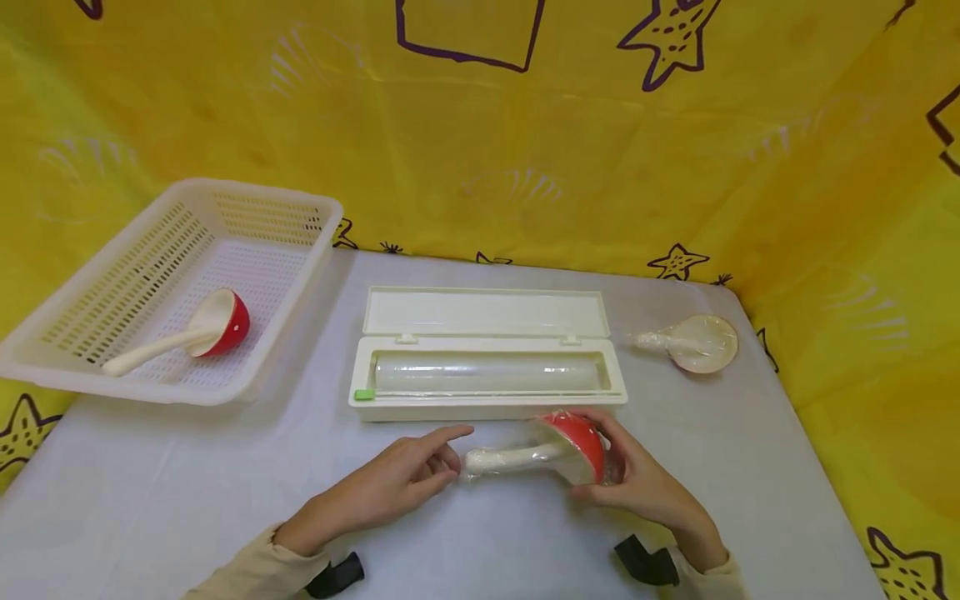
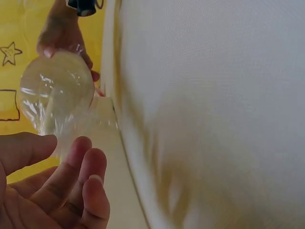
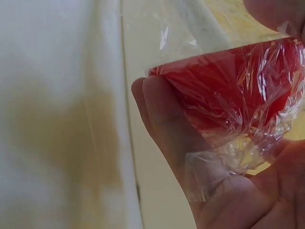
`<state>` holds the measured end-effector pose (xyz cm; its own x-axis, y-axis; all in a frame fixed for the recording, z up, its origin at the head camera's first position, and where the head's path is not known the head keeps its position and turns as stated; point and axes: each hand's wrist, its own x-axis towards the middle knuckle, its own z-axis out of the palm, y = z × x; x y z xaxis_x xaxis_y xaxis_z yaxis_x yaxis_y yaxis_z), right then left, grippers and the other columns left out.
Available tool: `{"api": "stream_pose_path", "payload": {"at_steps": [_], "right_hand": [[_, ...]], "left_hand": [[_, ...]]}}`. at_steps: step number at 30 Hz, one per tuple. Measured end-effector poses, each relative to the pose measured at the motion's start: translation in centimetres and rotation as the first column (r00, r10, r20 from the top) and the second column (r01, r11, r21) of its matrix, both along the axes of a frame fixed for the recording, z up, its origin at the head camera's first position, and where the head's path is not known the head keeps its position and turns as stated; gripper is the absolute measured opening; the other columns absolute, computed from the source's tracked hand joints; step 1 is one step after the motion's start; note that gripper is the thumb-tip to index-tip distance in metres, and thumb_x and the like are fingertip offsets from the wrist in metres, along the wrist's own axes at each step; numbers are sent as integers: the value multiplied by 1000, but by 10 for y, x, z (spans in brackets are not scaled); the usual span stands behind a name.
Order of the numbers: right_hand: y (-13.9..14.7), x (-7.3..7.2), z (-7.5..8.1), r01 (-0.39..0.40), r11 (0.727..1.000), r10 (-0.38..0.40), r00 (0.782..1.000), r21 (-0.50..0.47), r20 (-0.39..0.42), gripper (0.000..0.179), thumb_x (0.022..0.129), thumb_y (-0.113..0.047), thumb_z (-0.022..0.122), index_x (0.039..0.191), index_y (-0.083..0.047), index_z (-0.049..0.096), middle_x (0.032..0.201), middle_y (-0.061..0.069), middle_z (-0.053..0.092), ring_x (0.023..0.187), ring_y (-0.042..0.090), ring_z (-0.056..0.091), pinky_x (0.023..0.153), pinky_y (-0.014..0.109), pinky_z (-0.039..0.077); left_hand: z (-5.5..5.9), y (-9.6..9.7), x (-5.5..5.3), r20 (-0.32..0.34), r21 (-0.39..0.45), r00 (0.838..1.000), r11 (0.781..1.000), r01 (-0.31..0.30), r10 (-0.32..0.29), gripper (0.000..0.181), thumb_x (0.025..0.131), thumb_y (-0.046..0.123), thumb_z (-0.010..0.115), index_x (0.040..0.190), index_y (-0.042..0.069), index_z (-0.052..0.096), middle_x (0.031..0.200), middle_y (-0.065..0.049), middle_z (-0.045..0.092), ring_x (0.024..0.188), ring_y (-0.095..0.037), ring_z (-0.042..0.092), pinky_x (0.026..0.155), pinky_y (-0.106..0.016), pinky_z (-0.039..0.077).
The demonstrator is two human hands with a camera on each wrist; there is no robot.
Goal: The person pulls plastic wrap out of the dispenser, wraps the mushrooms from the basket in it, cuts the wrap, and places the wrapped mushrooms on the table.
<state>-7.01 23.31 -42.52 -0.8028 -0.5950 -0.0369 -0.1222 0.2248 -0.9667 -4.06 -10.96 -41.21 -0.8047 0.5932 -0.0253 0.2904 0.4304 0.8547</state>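
Note:
A red ladle (image 1: 579,439) with a white handle, wrapped in crinkled cling film, hangs just in front of the film dispenser. My right hand (image 1: 637,479) holds it by the bowl, thumb and fingers at the rim in the right wrist view, where loose film bunches under the red bowl (image 3: 228,86). Beside the handle's end is my left hand (image 1: 405,475), its index finger extended. In the left wrist view the left hand's (image 2: 57,186) thumb and fingers stand apart, loosely bent, near trailing film; whether they touch it I cannot tell.
The white cling film dispenser (image 1: 487,412) lies with its lid raised, a film roll (image 1: 487,372) inside and a green slider (image 1: 364,395) at its left. A white basket (image 1: 300,292) at left contains an unwrapped red ladle (image 1: 234,327). Another wrapped ladle (image 1: 701,343) lies at right.

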Motion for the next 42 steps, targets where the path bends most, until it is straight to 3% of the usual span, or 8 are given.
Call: {"api": "stream_pose_path", "payload": {"at_steps": [6, 11, 14, 17, 24, 29, 35, 42], "right_hand": [[32, -1, 7, 42, 999, -43, 999, 32, 6, 79, 83, 2, 73, 149, -11, 32, 138, -7, 46, 109, 11, 53, 89, 23, 54], [64, -4, 5, 84, 995, -86, 996, 52, 39, 72, 88, 3, 66, 150, -10, 31, 138, -12, 46, 110, 5, 50, 89, 19, 51], [81, -6, -1, 94, 995, -95, 994, 31, 52, 71, 90, 6, 61, 151, -10, 30, 138, -14, 45, 109, 2, 49, 88, 17, 50], [97, -8, -6, 96, 995, -96, 993, 0, 65, 70, 91, 9, 57, 152, -11, 29, 138, -16, 45, 109, 0, 50, 88, 15, 49], [128, -15, -11, 117, 991, -110, 989, -66, 102, 70, 93, 12, 49, 153, -20, 29, 139, -16, 46, 109, -2, 53, 88, 14, 49], [149, -22, -11, 113, 984, -93, 984, -134, 149, 67, 96, 11, 42, 153, -23, 29, 134, -14, 51, 105, 0, 55, 85, 18, 52], [167, -27, -11, 213, 965, -177, 959, -150, 222, 61, 99, 6, 39, 149, -30, 36, 130, -15, 54, 101, 1, 58, 84, 18, 53], [177, -32, -17, 255, 948, -214, 953, -189, 214, 61, 100, 8, 36, 148, -29, 38, 129, -14, 57, 102, 0, 58, 84, 17, 53]], "left_hand": [[13, -4, -4, -222, -74, 973, 993, -87, 69, 31, 97, 12, 63, 127, 10, 63, 97, 4, 68, 80, 0, 57, 67, -19, 50], [18, -15, -19, -618, -107, 779, 971, -216, 105, 32, 84, 12, 78, 115, 11, 68, 94, 3, 69, 83, -10, 59, 72, -27, 51], [19, -24, -30, -728, -137, 676, 944, -301, 110, 33, 79, 15, 82, 110, 10, 70, 96, -1, 70, 88, -17, 60, 77, -36, 51], [19, -33, -36, -730, -200, 675, 914, -353, 101, 34, 80, 21, 82, 110, 10, 71, 101, -4, 70, 94, -23, 61, 80, -42, 48], [18, -46, -43, -654, -320, 755, 884, -340, 54, 34, 82, 26, 80, 111, 12, 72, 103, -1, 71, 100, -23, 63, 85, -47, 42], [17, -50, -45, -653, -352, 757, 876, -331, 24, 33, 78, 22, 84, 107, 14, 73, 98, 1, 72, 93, -20, 66, 86, -48, 42], [13, -50, -46, -681, -349, 732, 869, -350, 21, 31, 75, 19, 86, 103, 16, 73, 94, 3, 72, 89, -17, 67, 85, -47, 40], [4, -46, -46, -778, -268, 626, 871, -413, 57, 29, 73, 13, 86, 98, 10, 71, 90, -1, 70, 88, -21, 67, 80, -43, 42]]}}
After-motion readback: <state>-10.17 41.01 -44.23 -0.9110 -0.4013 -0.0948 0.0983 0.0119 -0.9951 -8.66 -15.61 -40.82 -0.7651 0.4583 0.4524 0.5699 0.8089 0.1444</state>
